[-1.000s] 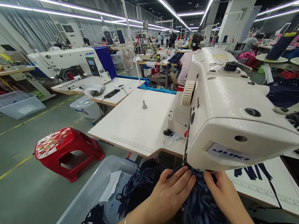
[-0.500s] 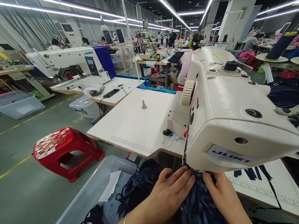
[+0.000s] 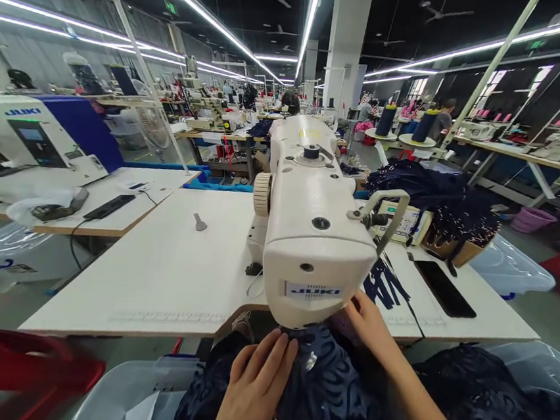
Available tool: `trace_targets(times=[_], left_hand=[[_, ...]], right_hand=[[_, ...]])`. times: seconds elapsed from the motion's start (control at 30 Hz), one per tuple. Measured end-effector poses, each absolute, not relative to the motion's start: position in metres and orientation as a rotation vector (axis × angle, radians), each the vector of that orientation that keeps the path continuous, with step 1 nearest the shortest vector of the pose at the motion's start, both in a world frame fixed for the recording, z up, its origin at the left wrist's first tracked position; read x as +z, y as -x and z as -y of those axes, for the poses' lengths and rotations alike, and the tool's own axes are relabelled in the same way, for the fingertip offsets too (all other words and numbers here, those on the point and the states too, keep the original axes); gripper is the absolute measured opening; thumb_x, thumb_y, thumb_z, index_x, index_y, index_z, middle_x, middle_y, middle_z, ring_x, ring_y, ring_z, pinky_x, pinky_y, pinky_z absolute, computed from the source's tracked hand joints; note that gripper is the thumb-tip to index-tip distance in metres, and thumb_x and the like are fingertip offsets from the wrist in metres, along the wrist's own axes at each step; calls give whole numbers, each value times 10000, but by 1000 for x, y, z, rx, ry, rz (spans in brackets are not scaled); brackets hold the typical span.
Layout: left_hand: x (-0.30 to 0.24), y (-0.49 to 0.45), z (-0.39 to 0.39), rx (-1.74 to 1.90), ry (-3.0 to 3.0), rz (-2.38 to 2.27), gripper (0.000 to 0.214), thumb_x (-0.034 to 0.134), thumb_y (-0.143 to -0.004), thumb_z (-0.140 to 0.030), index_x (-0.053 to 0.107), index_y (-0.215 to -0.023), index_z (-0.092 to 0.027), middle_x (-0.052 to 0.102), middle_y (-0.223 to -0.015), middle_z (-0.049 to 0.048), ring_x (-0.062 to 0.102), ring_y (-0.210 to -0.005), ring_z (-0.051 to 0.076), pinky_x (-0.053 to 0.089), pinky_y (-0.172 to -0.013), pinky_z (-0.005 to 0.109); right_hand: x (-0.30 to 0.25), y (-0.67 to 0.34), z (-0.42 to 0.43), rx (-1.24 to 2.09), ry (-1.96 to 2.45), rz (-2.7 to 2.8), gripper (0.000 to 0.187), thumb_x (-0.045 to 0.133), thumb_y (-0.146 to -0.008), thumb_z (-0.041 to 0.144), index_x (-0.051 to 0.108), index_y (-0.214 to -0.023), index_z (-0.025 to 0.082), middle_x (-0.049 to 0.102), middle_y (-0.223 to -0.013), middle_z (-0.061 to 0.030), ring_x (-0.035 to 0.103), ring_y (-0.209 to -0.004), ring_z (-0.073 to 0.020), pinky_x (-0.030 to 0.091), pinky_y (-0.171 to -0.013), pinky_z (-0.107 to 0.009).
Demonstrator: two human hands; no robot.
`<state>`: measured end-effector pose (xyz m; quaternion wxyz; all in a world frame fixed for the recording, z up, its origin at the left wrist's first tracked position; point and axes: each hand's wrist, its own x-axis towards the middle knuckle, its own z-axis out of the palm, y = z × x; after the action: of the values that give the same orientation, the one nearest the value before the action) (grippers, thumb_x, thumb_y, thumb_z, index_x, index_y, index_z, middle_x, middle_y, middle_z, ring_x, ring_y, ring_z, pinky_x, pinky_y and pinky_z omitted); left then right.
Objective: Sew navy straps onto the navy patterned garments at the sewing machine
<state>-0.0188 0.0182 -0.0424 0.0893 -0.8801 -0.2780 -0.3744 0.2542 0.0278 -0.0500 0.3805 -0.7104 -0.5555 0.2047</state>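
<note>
A dark navy patterned fabric piece (image 3: pixel 333 380) hangs below the head of a white sewing machine (image 3: pixel 317 240). My left hand (image 3: pixel 258 379) is closed on the fabric's left part, fingers together and tips close under the machine head; its thumb is hidden. A small whitish patch (image 3: pixel 311 361) shows on the cloth. My right hand (image 3: pixel 363 317) reaches in at the right side of the machine head, its fingertips hidden behind it. Close to that hand, several navy strips (image 3: pixel 384 286) lie on the table.
A black phone (image 3: pixel 445 288) and a control box (image 3: pixel 402 222) are at right, beside a carton of navy pieces (image 3: pixel 467 218). A grey metal tool (image 3: pixel 199 223) lies on the white table (image 3: pixel 155 270). Lower left are a red stool (image 3: pixel 12 362) and a clear bin (image 3: pixel 114 392).
The view has turned right and up. My right hand has moved from the cloth under the machine to the right of its head. My left hand remains on the cloth.
</note>
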Motion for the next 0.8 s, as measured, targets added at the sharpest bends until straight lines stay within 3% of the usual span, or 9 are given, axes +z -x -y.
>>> trace_targets(times=[0.2, 0.33, 0.43, 0.53, 0.63, 0.73, 0.8], left_hand=[[-36, 20, -15, -981, 2664, 840, 440, 322, -1005, -260, 474, -1416, -219, 628, -1271, 53, 512, -1219, 196, 295, -984, 301], [-34, 18, -13, -970, 2688, 839, 466, 358, -963, -185, 480, -1412, -220, 624, -1278, 52, 507, -1218, 205, 280, -995, 320], [-33, 18, -12, -909, 2699, 819, 483, 387, -922, -150, 505, -1389, -192, 613, -1294, 61, 483, -1241, 210, 270, -1007, 332], [-33, 17, -12, -853, 2677, 811, 500, 416, -880, -107, 522, -1361, -191, 606, -1301, 51, 468, -1250, 201, 261, -1035, 335], [-30, 15, -11, -821, 2636, 812, 526, 433, -839, -61, 530, -1335, -203, 606, -1287, 47, 462, -1257, 202, 270, -1064, 345], [-24, 14, -11, -843, 2636, 761, 406, 413, -832, -55, 604, -1178, -145, 563, -1316, 108, 439, -1291, 229, 327, -1065, 347], [-19, 15, -10, -844, 2691, 664, 280, 395, -841, -66, 625, -991, -119, 514, -1361, 152, 409, -1324, 243, 349, -1070, 337]], right_hand=[[-77, -326, -43, 370, 2119, 1185, 165, 568, -885, 330, 563, -835, 174, 595, -818, -26, 564, -723, -171, 449, -701, -337], [-84, -333, -47, 429, 2095, 1132, 196, 628, -889, 342, 600, -860, 150, 600, -830, 7, 573, -713, -132, 482, -683, -309], [-79, -336, -46, 504, 1968, 1057, 227, 642, -879, 346, 593, -772, 153, 571, -713, 35, 543, -626, -113, 466, -633, -281], [-63, -344, -37, 578, 1736, 946, 287, 719, -780, 428, 585, -729, 179, 548, -652, 49, 478, -552, -104, 419, -558, -254], [-42, -351, -20, 610, 1448, 769, 435, 659, -731, 636, 531, -765, 222, 524, -691, 48, 407, -520, -92, 368, -467, -228], [-25, -343, 0, 629, 1198, 599, 524, 602, -693, 737, 429, -726, 244, 404, -663, 64, 348, -517, -88, 361, -427, -197], [-22, -324, 13, 694, 1094, 525, 495, 678, -668, 676, 442, -725, 244, 345, -651, 69, 334, -520, -85, 386, -434, -181]])
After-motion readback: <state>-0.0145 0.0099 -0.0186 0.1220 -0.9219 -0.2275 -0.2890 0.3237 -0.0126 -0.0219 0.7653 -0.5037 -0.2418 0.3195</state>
